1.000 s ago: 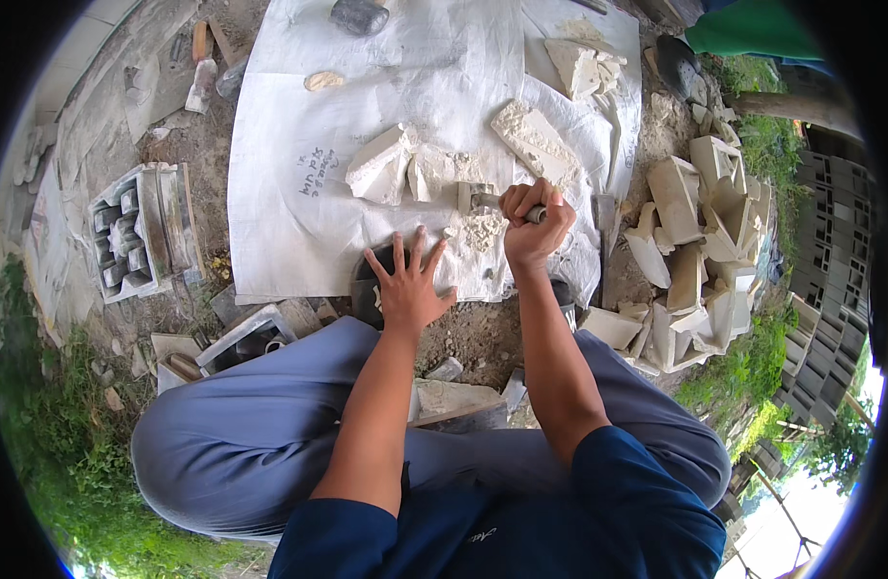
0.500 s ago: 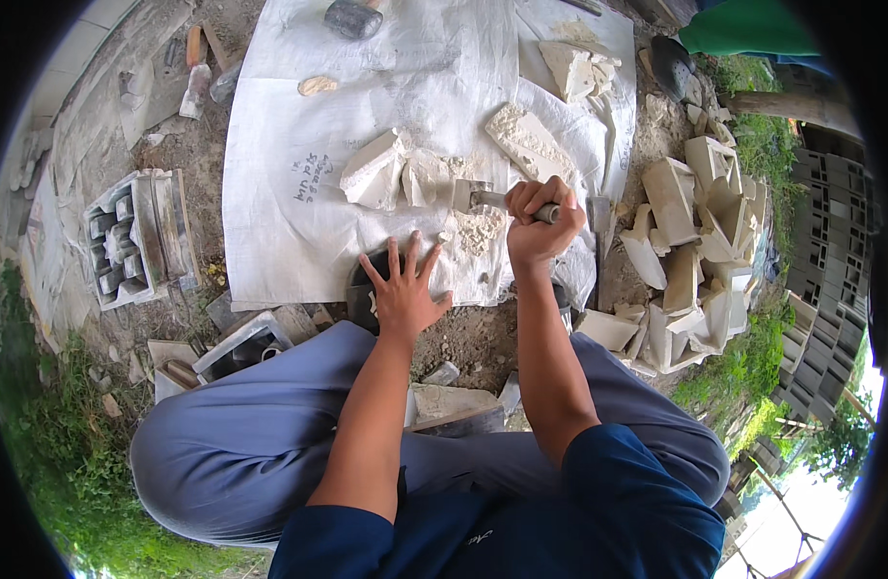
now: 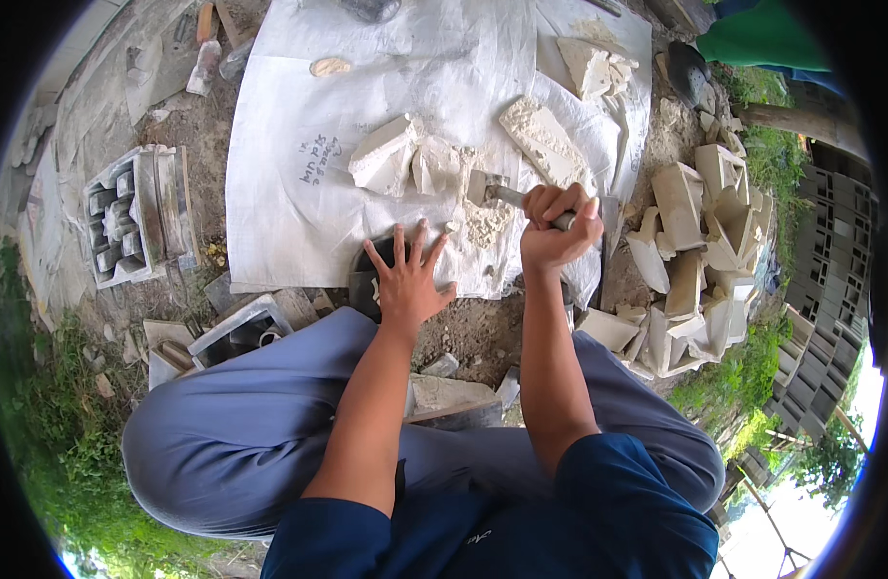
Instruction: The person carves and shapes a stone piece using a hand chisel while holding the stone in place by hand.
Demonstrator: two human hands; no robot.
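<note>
My right hand (image 3: 558, 230) is closed around the handle of a small hammer (image 3: 494, 190), whose metal head lies by a heap of pale stone crumbs (image 3: 483, 224) on a white sheet (image 3: 290, 183). My left hand (image 3: 408, 277) rests flat with fingers spread on the sheet's near edge, holding nothing. Just beyond the hammer lie broken pale blocks (image 3: 398, 159) and a flat carved slab (image 3: 543, 141).
A pile of pale block pieces (image 3: 700, 241) lies at the right. A grey moulded block (image 3: 138, 212) sits on the dirt at the left, another (image 3: 239, 328) by my knee. More fragments (image 3: 594, 66) lie at the sheet's far right. A person in green (image 3: 763, 34) is at the top right.
The hammer head has shifted slightly on the crumbs under my right hand. My left hand stays spread on the sheet's edge.
</note>
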